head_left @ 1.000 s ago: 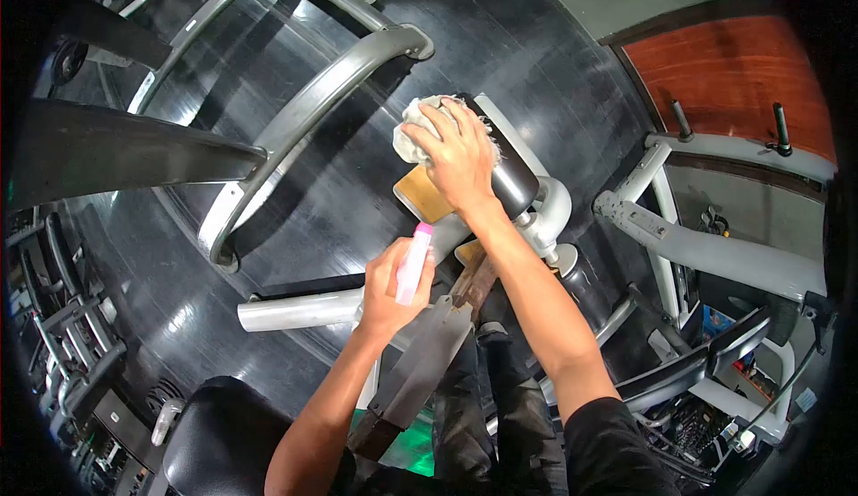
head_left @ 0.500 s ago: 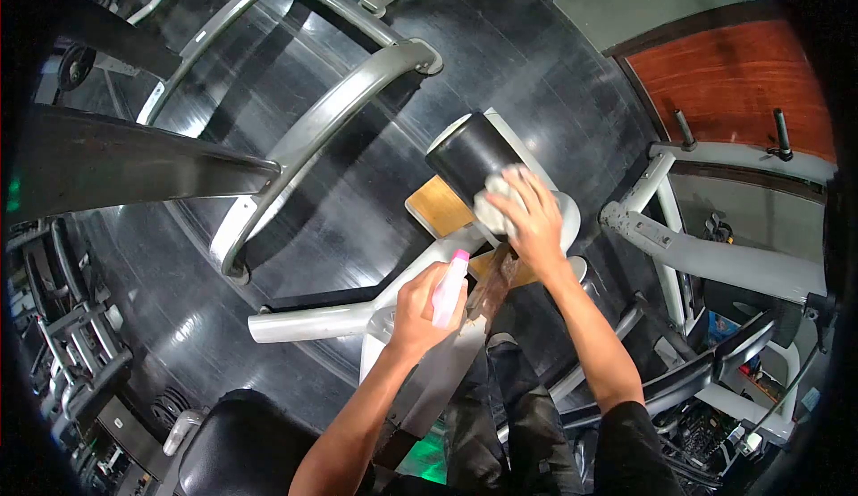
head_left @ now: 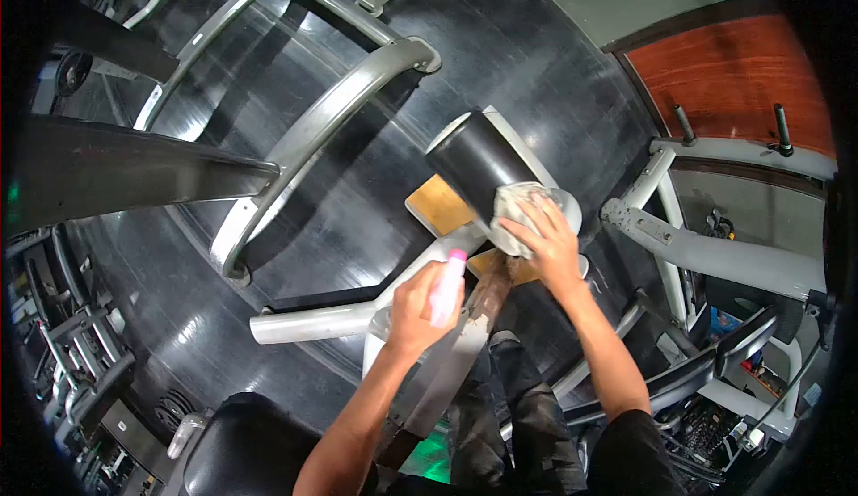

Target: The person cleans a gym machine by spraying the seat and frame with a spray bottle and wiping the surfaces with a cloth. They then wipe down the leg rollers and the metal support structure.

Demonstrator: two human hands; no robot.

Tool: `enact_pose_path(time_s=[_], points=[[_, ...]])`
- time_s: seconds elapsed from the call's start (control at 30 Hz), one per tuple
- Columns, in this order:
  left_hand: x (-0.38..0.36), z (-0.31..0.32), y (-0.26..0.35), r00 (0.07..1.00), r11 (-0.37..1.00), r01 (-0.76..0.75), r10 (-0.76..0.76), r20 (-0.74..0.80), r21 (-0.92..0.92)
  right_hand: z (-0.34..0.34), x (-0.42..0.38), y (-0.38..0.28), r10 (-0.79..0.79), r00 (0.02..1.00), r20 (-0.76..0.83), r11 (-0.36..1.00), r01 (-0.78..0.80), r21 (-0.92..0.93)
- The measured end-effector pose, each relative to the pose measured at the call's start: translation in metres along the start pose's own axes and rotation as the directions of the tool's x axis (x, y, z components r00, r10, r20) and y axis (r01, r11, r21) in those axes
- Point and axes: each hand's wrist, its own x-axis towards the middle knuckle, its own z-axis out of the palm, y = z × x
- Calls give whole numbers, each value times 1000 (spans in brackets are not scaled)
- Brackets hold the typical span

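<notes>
A black padded roller (head_left: pixel 483 158) sits on a light grey machine frame at the centre. My right hand (head_left: pixel 547 239) presses a pale cloth (head_left: pixel 511 217) against the roller's lower right end, fingers spread over the cloth. Lower and to the left, my left hand (head_left: pixel 420 306) is wrapped round a whitish bottle with a pink top (head_left: pixel 448 289), held upright above the frame. Beneath the hands runs a worn, brownish metal beam (head_left: pixel 487 302). A yellow-topped foot plate (head_left: pixel 440 205) lies left of the roller.
Curved grey tubing (head_left: pixel 335 107) stands on the dark floor at upper left. A black padded seat (head_left: pixel 246 447) is at lower left. Grey machine frames (head_left: pixel 715 259) with black pads fill the right side. My legs stand below the beam.
My right hand and the cloth have moved down and slightly right along the roller to its near end. The left hand with the bottle has barely shifted.
</notes>
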Motion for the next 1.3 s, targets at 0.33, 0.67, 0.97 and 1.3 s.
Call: enact_pose_path(time_s=[0.33, 0.67, 0.97, 1.3], points=[[3, 0, -2, 999, 999, -35, 35, -2, -27, 41, 112, -38, 295, 928, -226, 949, -257, 183], [5, -3, -7, 1000, 999, 15, -15, -1, 31, 22, 53, -35, 127, 989, -80, 992, -127, 7], [4, -4, -5, 1000, 1000, 29, -29, 10, 1, -30, -31, -8, 835, 545, -81, 453, -597, 662], [5, -4, -7, 1000, 1000, 12, -12, -18, 14, 6, 101, 3, 588, 795, 150, 668, -581, 465]])
